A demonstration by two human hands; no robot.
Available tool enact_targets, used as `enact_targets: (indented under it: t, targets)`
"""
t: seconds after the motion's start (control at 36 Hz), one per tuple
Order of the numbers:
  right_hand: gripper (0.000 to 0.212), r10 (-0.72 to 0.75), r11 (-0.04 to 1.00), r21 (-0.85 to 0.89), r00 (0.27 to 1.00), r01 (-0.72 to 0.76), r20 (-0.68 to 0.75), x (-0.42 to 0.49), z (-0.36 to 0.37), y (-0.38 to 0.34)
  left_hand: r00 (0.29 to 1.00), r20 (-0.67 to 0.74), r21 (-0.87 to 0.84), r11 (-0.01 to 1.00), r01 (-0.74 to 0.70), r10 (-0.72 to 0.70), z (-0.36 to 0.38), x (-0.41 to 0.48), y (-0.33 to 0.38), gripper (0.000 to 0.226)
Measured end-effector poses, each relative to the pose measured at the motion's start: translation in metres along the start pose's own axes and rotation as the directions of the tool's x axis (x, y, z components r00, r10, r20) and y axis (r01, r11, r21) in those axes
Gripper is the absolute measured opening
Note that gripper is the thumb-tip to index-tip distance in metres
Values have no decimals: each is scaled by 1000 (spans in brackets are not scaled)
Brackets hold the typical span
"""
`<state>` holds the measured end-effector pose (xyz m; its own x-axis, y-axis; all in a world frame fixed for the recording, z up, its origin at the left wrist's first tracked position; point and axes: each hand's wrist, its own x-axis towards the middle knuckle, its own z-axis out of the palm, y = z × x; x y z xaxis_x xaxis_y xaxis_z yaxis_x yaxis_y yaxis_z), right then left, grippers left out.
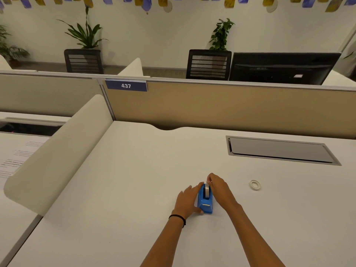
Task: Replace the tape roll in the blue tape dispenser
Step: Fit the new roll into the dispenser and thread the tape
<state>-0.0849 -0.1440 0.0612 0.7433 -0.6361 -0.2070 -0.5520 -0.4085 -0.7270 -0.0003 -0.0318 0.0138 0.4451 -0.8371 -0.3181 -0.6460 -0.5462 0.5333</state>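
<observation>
This is an office. A big white desk (pixel 134 170) sits inside a little work booth with a tan divider wall (pixel 212 105) at the back. A blue sign (pixel 126 85) on that wall says 437, like a desk number. A curved white side panel (pixel 57 157) splits this desk from the next one, where printed papers (pixel 17 157) lie. A grey flap (pixel 279 150) is set into the desk top. Past the wall stand two black mesh chairs (pixel 209 64), a dark computer screen (pixel 283 67) and green potted plants (pixel 84 33).
</observation>
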Motion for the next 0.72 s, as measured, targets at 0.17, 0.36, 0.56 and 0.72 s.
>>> enact_targets:
  t: [0.17, 0.36, 0.56, 0.72]
  targets:
    - [17, 116, 980, 168, 993, -110, -24, -1, -1, 1, 999, 40, -35, 999, 28, -27, -1, -2, 3, 98]
    - [27, 107, 985, 142, 991, -95, -85, -7, 7, 6, 998, 49, -31, 998, 47, -45, -4, -2, 5, 99]
    - [13, -77, 997, -1, 975, 79, -209, -32, 30, 23, 998, 36, -25, 999, 46, -45, -3, -3, 4, 102]
    - [17, -100, 988, 90, 967, 124, -233, -41, 43, 25, 998, 35, -20, 999, 48, -47, -4, -4, 4, 105]
